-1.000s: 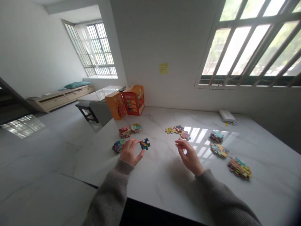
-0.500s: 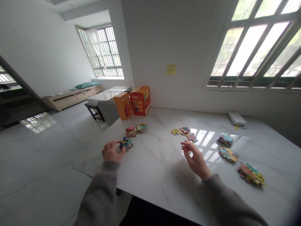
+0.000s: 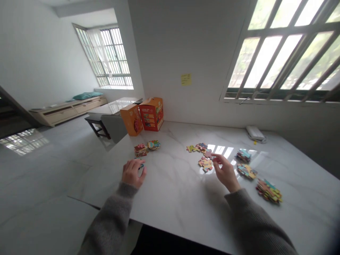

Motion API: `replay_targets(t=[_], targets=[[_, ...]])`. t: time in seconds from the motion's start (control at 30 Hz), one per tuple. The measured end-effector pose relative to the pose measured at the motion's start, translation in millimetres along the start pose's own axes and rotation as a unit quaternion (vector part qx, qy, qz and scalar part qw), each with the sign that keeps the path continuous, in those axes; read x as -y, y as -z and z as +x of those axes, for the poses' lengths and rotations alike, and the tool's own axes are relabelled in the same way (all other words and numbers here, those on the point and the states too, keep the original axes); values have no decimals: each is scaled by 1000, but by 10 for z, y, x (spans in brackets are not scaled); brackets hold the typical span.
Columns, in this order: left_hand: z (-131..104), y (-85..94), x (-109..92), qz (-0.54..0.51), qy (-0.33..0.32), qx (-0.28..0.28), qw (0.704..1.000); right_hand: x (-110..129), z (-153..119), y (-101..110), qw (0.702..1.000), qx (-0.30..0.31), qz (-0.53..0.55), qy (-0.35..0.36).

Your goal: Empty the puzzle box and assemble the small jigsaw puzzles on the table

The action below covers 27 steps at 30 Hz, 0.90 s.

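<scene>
My left hand [image 3: 133, 172] curls around a small stack of blue puzzle pieces [image 3: 142, 164] near the table's left edge, its fingers hiding most of it. To the right, my right hand [image 3: 225, 172] hovers low with thumb and forefinger a little apart, fingertips at the edge of a pinkish puzzle piece [image 3: 208, 153]. Just left of those fingertips lies a cluster of yellow and pink puzzle pieces [image 3: 205, 164]. Behind it are a yellow-green puzzle piece [image 3: 190, 148] and some darker puzzle pieces [image 3: 202, 147].
Beyond my left hand stand a red-brown puzzle stack [image 3: 140, 150] and a colourful puzzle stack [image 3: 153, 145]. Three more stacks, including a multicoloured puzzle stack [image 3: 269, 191], line the right side. Orange boxes [image 3: 151, 114] stand at the back left, and a white device [image 3: 255, 134] at the back right.
My right hand has shifted right, uncovering the yellow and pink pieces. My left hand has moved right over the blue stack. The view has turned slightly right.
</scene>
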<state>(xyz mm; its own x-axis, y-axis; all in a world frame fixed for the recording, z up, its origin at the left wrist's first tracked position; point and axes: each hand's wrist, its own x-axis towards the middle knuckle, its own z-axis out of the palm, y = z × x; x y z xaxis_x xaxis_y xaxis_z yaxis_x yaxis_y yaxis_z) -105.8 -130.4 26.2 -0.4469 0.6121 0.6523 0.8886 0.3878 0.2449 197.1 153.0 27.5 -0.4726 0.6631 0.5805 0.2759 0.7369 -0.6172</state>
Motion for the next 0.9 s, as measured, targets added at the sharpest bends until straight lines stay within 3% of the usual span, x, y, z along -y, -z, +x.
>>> replay_targets(t=[0.13,0.23,0.4,0.5,0.67,0.8,0.9], targets=[[210,-169,-572,-85,-105,120,984,-252,-18,4,991,43,-128,-1],[340,-371,-1023,-130,-138,200,961,-281,-77,-60,976,72,-202,-26],[416,-797,-1514,-194,-147,238,940,-176,-146,-163,955,114,-270,-42],[377,-1014,-1563,-228,-141,241,933,-158,-160,-184,947,133,-290,-41],[293,-1190,-1414,-286,-128,218,924,-192,-162,-174,958,122,-259,-32],[275,-1247,-1357,-330,-107,195,917,-145,-157,-171,993,80,-83,-30],[265,-1262,-1371,-355,-116,192,908,-32,-164,-198,992,67,77,-68]])
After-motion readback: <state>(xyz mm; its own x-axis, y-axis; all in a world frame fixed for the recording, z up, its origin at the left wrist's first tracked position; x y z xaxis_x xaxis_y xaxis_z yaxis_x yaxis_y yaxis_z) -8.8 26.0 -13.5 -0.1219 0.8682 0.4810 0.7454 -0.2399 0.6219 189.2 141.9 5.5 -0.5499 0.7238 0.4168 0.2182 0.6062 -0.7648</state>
